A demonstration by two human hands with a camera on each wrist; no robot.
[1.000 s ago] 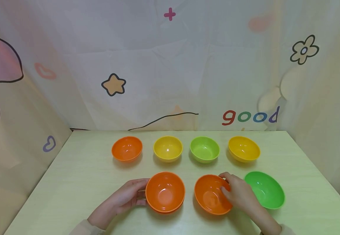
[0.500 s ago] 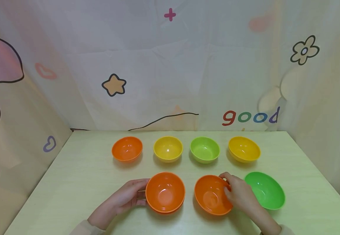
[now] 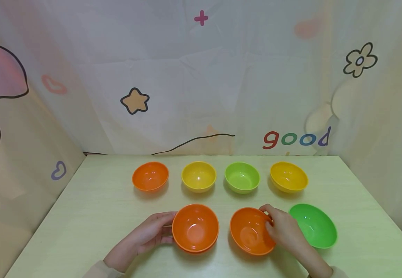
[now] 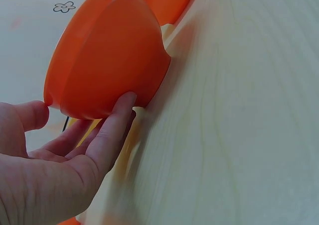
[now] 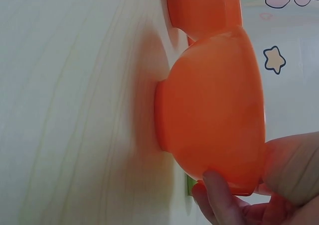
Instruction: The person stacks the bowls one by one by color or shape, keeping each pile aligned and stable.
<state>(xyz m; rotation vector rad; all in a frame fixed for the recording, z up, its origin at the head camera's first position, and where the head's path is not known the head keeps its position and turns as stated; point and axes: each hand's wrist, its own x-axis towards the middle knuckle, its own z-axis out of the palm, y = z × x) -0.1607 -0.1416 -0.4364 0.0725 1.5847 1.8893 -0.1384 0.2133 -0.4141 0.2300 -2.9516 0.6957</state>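
Note:
Two nested orange bowls [image 3: 195, 227] stand near the front middle of the table; a second rim shows just under the upper one. At their left side my left hand [image 3: 152, 233] holds them, thumb by the rim and fingers against the outer wall, as the left wrist view [image 4: 107, 60] also shows. To their right is a single orange bowl [image 3: 251, 231]. My right hand [image 3: 286, 227] pinches its right rim, thumb inside and fingers outside. In the right wrist view this bowl's outer wall [image 5: 214, 105] and foot show. Whether its foot touches the table cannot be told.
A green bowl [image 3: 313, 226] sits right of my right hand, partly hidden by it. Along the back stand an orange bowl [image 3: 150, 177], a yellow bowl [image 3: 198, 177], a light green bowl [image 3: 242, 177] and another yellow bowl [image 3: 288, 177]. A printed curtain [image 3: 173, 77] hangs behind the table.
My right thumb has shifted slightly right, closer to the rim of the single orange bowl. Both hands and all bowls otherwise keep their places.

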